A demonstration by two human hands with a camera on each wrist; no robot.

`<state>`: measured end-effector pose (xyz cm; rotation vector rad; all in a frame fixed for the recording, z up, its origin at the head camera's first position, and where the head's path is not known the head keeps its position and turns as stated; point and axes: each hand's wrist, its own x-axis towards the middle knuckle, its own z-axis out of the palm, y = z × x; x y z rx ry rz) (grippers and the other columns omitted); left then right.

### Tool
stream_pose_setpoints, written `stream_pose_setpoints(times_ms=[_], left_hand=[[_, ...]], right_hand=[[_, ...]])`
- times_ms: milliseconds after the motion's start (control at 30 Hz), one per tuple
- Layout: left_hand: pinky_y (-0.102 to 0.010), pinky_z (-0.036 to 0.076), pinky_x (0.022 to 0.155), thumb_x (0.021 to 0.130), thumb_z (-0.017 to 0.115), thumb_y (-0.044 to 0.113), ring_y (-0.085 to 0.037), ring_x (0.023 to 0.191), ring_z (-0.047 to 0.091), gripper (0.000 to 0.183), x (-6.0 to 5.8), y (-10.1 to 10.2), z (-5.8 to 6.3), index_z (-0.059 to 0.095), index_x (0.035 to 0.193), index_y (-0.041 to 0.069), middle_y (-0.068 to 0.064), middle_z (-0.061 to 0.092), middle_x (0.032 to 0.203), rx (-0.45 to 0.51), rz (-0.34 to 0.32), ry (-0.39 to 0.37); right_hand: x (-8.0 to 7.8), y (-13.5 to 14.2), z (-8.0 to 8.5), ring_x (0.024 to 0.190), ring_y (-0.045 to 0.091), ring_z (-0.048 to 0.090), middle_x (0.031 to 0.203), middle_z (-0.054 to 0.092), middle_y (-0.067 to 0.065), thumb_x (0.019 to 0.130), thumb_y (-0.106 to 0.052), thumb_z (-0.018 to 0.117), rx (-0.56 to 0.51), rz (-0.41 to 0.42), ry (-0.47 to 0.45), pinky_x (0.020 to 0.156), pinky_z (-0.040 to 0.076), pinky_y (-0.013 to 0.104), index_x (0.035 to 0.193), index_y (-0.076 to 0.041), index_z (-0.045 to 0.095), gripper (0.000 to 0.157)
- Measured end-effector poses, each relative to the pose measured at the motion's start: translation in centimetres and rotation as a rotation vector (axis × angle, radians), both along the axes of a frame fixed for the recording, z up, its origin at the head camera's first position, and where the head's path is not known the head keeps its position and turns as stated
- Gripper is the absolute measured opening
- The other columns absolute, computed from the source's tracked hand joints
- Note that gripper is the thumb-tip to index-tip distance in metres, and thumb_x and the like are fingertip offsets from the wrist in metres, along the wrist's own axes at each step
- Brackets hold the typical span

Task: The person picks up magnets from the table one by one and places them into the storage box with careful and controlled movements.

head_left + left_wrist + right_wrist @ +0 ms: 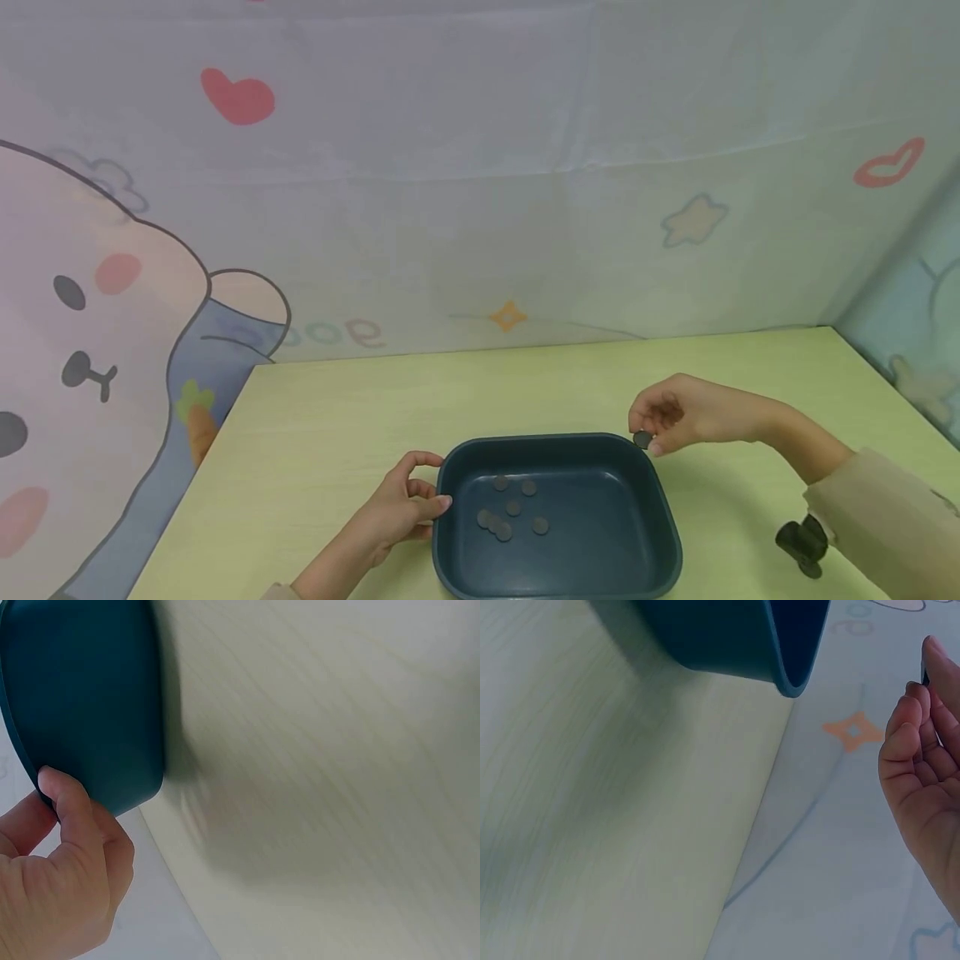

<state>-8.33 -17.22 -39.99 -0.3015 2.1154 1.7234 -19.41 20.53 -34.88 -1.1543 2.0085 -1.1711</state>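
Note:
A dark blue rectangular basin (558,562) with rounded corners stands at the front of the table. Its left rim is held by my left hand (401,500), thumb over the edge and fingers outside; the left wrist view shows this hand (71,862) gripping the rim from below. Several flat grey coin-like discs (540,526) lie in the left half of the basin, some overlapping. My right hand (686,412) pinches a similar dark coin-like disc (642,439) between thumb and fingertips, by the basin's far right corner. From the right wrist, only the disc's thin edge (925,673) shows.
The basin rests on a pale yellow-green table (337,417). Behind it hangs a printed cloth (465,233) with hearts, stars and a large cartoon animal at left. A small black device (802,542) sits beside the right sleeve (885,517).

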Motion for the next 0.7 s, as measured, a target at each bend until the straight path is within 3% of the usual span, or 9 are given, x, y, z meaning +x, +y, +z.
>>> stream_pose_setpoints(times_ms=[700], left_hand=[[-0.025, 0.046, 0.054, 0.087, 0.064, 0.002, -0.015, 0.064, 0.052, 0.05, 0.0, 0.0, -0.1, 0.038, 0.129, 0.008, -0.007, 0.05, 0.084, 0.009, -0.005, 0.004]], right_hand=[[-0.4, -3.8, 0.8, 0.064, 0.011, 0.047, 0.073, 0.052, 0.001, 0.082, -0.016, 0.071, 0.074, -0.018, 0.024, 0.058, 0.044, 0.027, 0.097, -0.011, 0.063, 0.018]])
